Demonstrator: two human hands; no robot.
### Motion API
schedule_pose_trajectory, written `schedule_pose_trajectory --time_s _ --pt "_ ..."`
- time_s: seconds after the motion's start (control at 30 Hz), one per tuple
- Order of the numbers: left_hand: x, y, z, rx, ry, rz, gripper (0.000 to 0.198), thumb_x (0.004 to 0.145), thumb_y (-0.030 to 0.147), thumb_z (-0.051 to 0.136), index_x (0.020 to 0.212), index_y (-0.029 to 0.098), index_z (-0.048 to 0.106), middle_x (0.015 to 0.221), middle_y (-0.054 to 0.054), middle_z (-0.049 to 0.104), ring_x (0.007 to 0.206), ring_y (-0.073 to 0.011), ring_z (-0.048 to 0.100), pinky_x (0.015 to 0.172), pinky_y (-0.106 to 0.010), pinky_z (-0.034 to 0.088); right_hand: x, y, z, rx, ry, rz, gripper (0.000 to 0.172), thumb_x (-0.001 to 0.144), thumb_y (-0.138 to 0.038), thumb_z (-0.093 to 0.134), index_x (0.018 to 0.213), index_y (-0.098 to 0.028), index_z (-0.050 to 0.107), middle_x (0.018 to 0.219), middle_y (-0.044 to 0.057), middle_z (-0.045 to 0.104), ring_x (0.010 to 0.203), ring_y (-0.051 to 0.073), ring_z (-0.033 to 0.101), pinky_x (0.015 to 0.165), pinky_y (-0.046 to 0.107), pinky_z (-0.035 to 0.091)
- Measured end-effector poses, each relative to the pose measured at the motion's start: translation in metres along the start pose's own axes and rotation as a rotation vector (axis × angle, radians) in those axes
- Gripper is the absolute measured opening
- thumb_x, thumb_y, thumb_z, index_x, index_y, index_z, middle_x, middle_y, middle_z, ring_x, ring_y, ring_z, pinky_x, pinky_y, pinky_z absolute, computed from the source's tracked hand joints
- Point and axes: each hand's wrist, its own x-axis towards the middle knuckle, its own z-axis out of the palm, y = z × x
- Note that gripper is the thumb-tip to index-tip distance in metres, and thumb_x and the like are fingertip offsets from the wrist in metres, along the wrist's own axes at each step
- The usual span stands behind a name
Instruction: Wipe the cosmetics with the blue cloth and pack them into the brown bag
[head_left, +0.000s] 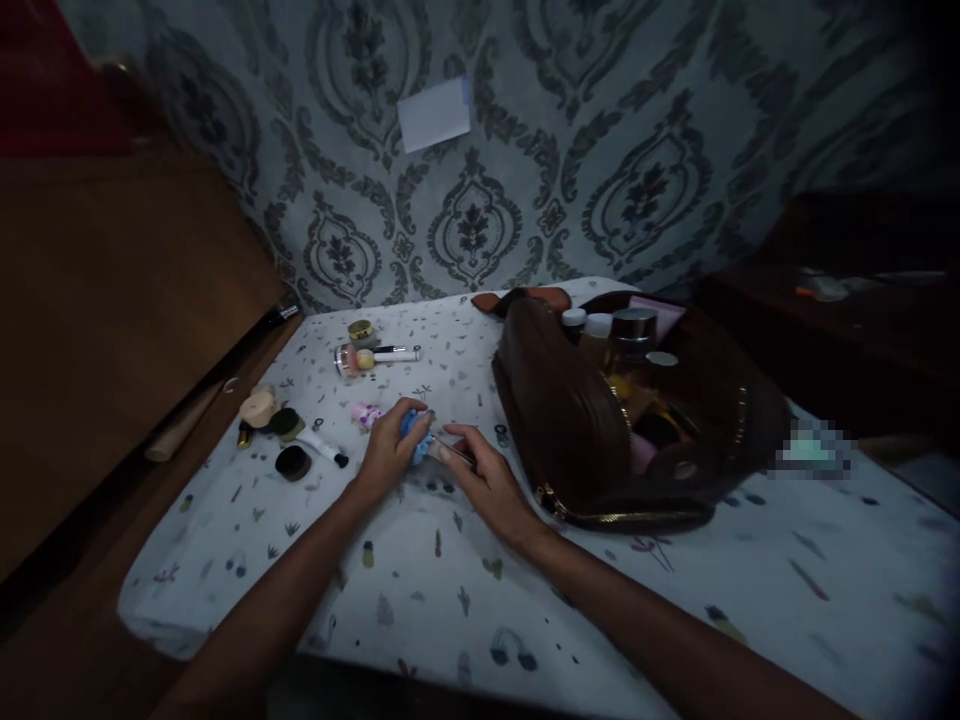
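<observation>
My left hand [390, 445] is curled around a small blue object [415, 437] resting on a white patterned bed sheet [465, 590]. My right hand [484, 478] pinches a thin, stick-like item [450, 449] whose tip meets the blue object. Both hands sit close together near the middle of the bed. A small pink item [367, 413] lies just left of my left hand.
An open brown bag [592, 430] with bottles and jars inside stands right of my hands. Several cosmetics lie to the left: a black compact [293, 461], a round sponge [259, 407], tubes [379, 356] and a gold-lidded jar [361, 330]. Patterned wallpaper behind, wooden furniture at left.
</observation>
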Motion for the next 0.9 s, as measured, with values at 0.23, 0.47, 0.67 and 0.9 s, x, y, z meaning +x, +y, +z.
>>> schedule_pose_trajectory --time_s 0.23,0.47,0.67,0.9 --pt "0.003 -0.009 -0.005 -0.142 0.057 -0.06 0.028 0.09 0.045 0.052 0.081 0.019 0.06 0.072 0.001 0.059 0.073 -0.016 0.054 0.069 -0.025 0.042 0.003 0.011 0.008 0.037 -0.043 0.027 0.047 0.069 -0.032 0.071 0.113 -0.022 0.06 0.081 -0.002 0.059 0.077 0.018 0.056 0.07 0.029 0.044" --pt "0.009 -0.019 -0.004 -0.214 0.105 -0.098 0.037 0.092 0.048 0.045 0.074 0.019 0.057 0.069 0.0 0.055 0.069 -0.0158 0.052 0.069 -0.028 0.042 0.0 -0.002 0.003 0.129 -0.071 0.009 0.034 0.077 -0.045 0.066 0.1 -0.02 0.064 0.087 0.003 0.065 0.079 0.019 0.059 0.068 0.029 0.046" --pt "0.004 -0.01 -0.002 -0.188 0.102 -0.06 0.035 0.093 0.049 0.046 0.096 0.019 0.063 0.083 -0.002 0.064 0.081 -0.0188 0.058 0.077 -0.03 0.047 0.001 -0.001 0.004 0.346 -0.088 0.212 0.045 0.077 -0.06 0.067 0.094 -0.019 0.061 0.078 0.003 0.066 0.063 0.016 0.059 0.057 0.026 0.042" --pt "-0.004 -0.003 0.0 -0.071 0.041 0.09 0.031 0.089 0.042 0.057 0.111 0.021 0.062 0.113 -0.009 0.068 0.105 -0.0251 0.062 0.095 -0.035 0.045 0.001 0.004 0.003 0.295 -0.126 0.225 0.05 0.075 -0.068 0.063 0.09 -0.021 0.059 0.069 0.001 0.064 0.058 0.016 0.054 0.05 0.025 0.036"
